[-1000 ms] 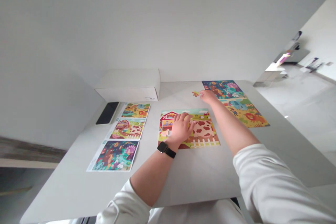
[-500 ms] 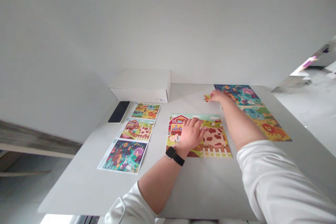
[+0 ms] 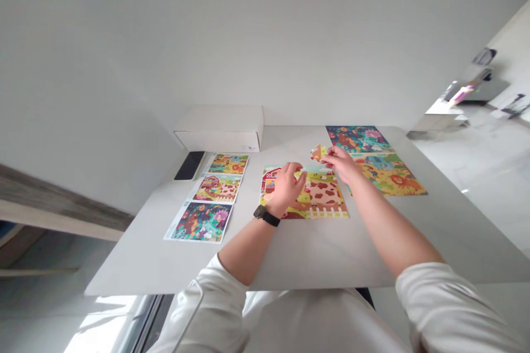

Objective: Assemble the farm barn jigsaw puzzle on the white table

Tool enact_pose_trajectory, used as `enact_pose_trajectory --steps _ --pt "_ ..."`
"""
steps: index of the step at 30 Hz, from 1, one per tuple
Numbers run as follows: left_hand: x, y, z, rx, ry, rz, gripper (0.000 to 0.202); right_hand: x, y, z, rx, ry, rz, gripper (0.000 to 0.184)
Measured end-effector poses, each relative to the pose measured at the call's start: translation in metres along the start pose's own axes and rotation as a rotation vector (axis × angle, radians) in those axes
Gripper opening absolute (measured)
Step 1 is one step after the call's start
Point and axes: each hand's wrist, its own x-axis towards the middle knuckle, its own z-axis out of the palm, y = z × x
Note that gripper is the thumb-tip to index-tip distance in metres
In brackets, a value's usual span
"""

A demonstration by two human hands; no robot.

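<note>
My right hand [image 3: 339, 162] pinches a small orange and yellow puzzle piece [image 3: 319, 152] and holds it just above the far edge of the farm puzzle [image 3: 321, 198], the one with a red barn and a spotted cow. My left hand [image 3: 286, 187], a black watch on its wrist, rests on the left part of that puzzle with fingers loosely curled, nothing visibly in them. Two more finished puzzles lie to the right: a jungle scene [image 3: 358, 138] and a savanna scene [image 3: 389, 174].
A sheet with three reference pictures [image 3: 211, 196] lies on the left of the white table [image 3: 314, 253]. Behind it stand a white box [image 3: 221, 128] and a black phone [image 3: 189, 165]. A white wall runs along the table's far side.
My right hand picked up the loose piece from the table near the jungle puzzle and drew it back toward the farm puzzle. My left hand stayed on the farm puzzle.
</note>
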Motion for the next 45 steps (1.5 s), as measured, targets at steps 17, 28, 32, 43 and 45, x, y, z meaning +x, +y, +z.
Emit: enact_pose_trajectory --steps 17,28,32,43,45 --pt "-0.037 -0.017 -0.047 -0.517 -0.333 -0.26 0.04 -0.091 0.041 0.065 -0.15 -0.205 -0.19 0.041" --pt "-0.042 -0.016 -0.044 -0.727 -0.093 -0.568 0.042 -0.096 0.049 0.069 -0.009 -0.219 -0.084 0.047" --pt "-0.043 -0.009 -0.042 -0.762 -0.114 -0.6 0.045 -0.099 0.045 0.074 0.065 -0.184 -0.043 0.046" --pt "-0.038 -0.015 -0.06 -0.796 -0.126 -0.58 0.043 -0.094 0.042 0.067 0.019 -0.067 -0.087 0.04" --pt "-0.037 -0.015 -0.062 -0.738 -0.169 -0.578 0.043 -0.096 0.042 0.067 -0.015 -0.096 -0.114 0.039"
